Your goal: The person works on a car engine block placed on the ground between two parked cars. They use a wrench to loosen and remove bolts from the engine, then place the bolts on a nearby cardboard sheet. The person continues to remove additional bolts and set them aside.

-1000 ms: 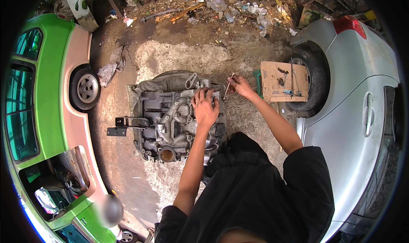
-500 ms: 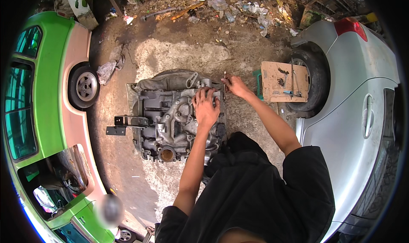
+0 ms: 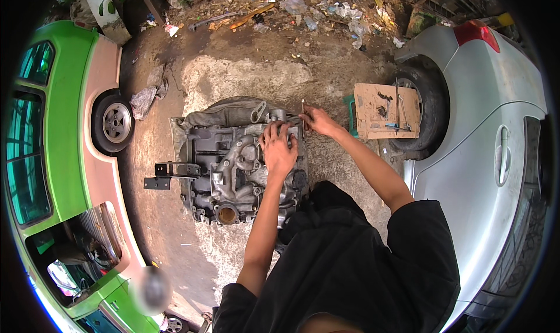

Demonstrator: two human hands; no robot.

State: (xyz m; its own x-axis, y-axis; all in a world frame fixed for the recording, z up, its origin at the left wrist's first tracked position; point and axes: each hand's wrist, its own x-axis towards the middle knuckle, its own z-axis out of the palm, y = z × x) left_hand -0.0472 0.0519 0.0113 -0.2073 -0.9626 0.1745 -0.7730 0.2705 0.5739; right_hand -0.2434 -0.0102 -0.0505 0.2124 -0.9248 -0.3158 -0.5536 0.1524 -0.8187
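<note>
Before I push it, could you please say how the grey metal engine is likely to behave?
The grey metal engine is probably heavy and stiff, judging by its bulky metal build. Its broad, blocky shape suggests it would hardly roll.

Dull, stained grey metal with a rough cast look is shown by the engine (image 3: 226, 176), and a matt black finish (hardly any shine) is carried by the bracket (image 3: 156, 183). Coarse creasing is seen in the cloth (image 3: 226, 111). The cardboard (image 3: 368, 107) is scuffed and matt, the ground (image 3: 245, 76) roughened. Glossy paint is worn by the silver car (image 3: 466, 129) and green van (image 3: 71, 140).
</note>
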